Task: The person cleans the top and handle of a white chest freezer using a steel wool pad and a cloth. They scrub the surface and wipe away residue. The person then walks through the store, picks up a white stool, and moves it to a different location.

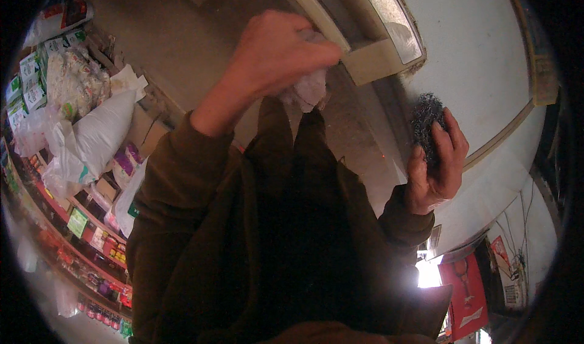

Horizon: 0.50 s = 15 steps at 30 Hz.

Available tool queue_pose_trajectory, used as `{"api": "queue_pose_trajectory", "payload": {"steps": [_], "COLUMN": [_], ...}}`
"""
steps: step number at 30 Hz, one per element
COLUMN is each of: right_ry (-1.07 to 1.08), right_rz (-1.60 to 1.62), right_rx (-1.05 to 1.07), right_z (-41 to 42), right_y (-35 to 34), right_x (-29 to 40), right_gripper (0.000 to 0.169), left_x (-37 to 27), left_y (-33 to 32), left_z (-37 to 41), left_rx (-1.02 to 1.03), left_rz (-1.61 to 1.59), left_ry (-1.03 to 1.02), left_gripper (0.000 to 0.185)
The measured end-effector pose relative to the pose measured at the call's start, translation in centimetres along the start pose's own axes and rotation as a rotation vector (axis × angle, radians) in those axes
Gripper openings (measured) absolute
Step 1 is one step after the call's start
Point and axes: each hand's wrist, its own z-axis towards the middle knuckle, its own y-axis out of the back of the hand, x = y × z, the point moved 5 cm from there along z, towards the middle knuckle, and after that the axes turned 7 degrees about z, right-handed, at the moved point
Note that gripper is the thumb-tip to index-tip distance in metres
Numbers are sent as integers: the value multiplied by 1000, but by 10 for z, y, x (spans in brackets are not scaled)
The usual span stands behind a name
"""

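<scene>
My left hand [283,54] is raised over the floor in front of my legs, its fingers closed around a crumpled pale cloth [311,90]. Part of the cloth hangs below the fist; the rest is hidden by my fingers. Off to the right, my right hand [438,161] grips a dark, tangled scouring pad [428,120], which looks like metal wool. Its fingers and thumb press on the pad's lower half, and the upper half sticks out. Behind the pad is a pale wall [470,47]; whether the pad touches it, I cannot tell.
A beige frame [372,63] with a lettered panel juts from the wall at top. On the left, a full white sack [102,134] and plastic-wrapped goods [77,79] lie above shelves [86,248] of packets and bottles. A red poster [463,293] hangs at lower right near loose cables [520,225].
</scene>
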Motion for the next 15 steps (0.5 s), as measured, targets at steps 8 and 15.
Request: {"api": "queue_pose_trajectory", "payload": {"steps": [8,15], "right_ry": [37,32], "right_rz": [-37,-59], "right_rx": [25,28], "right_z": [1,0], "right_y": [1,0], "right_x": [1,2], "right_gripper": [41,40], "left_x": [-5,-1], "left_y": [2,2], "left_z": [2,3], "left_rx": [-4,0], "left_rz": [65,53], "left_ry": [-36,-1], "left_gripper": [39,41]}}
